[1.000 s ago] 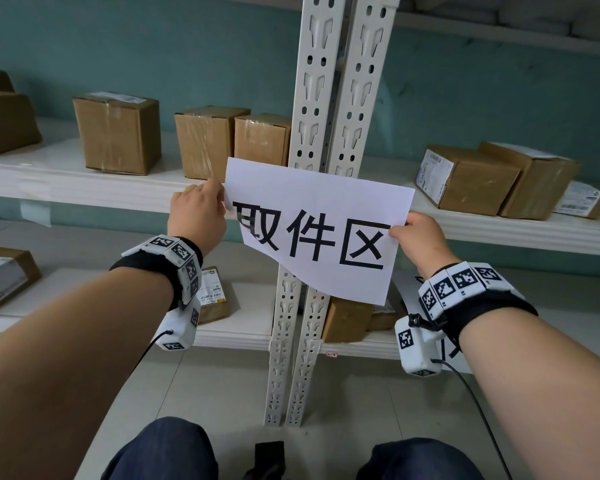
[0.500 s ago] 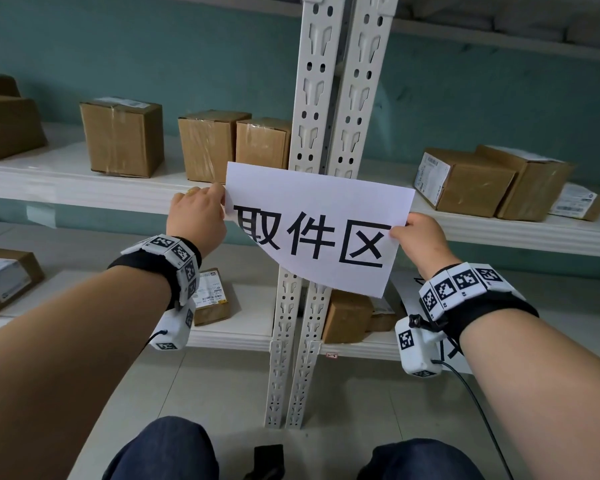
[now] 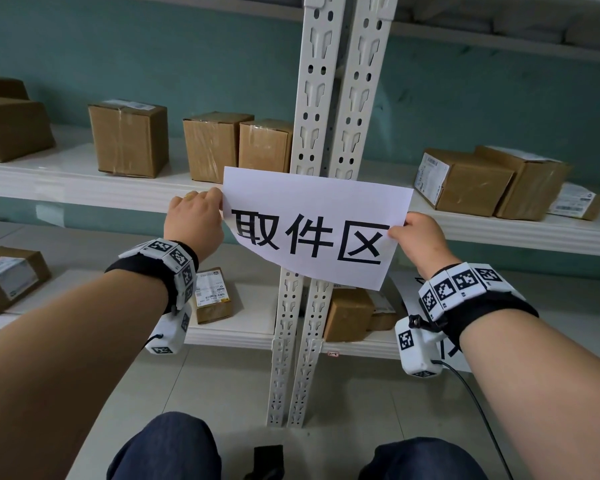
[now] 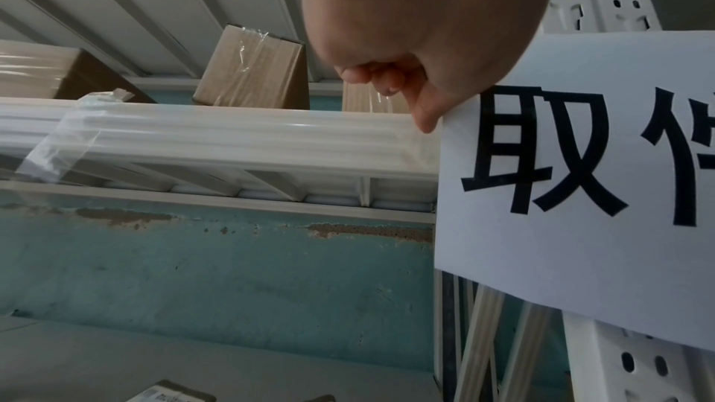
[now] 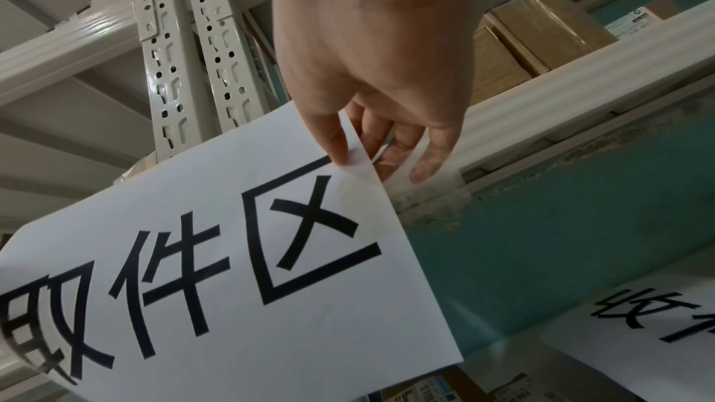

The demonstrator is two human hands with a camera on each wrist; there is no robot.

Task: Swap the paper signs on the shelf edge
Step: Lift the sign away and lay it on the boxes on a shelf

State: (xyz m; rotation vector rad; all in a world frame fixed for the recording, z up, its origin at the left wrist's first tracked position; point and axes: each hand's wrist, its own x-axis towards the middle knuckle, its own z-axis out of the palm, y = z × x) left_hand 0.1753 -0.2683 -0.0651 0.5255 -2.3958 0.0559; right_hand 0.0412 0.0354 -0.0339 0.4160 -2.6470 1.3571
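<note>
A white paper sign [image 3: 312,230] with three large black characters hangs in front of the twin white shelf posts, at the height of the middle shelf edge [image 3: 84,194]. My left hand [image 3: 196,216] pinches its upper left edge, the thumb tip [image 4: 425,121] against the paper [image 4: 580,194]. My right hand [image 3: 418,233] pinches its right edge between thumb [image 5: 332,139] and fingers, on the sheet [image 5: 232,271]. A second sign [image 5: 638,332] with black characters lies low on the right, on the lower shelf.
Cardboard boxes [image 3: 129,138] stand along the middle shelf on both sides of the posts [image 3: 329,98], and more sit on the lower shelf [image 3: 212,294]. A strip of clear tape [image 4: 58,139] clings to the shelf edge at the left. My knees [image 3: 167,448] are below.
The sign and both hands have held almost still against the shelf edge; the view has only shifted slightly.
</note>
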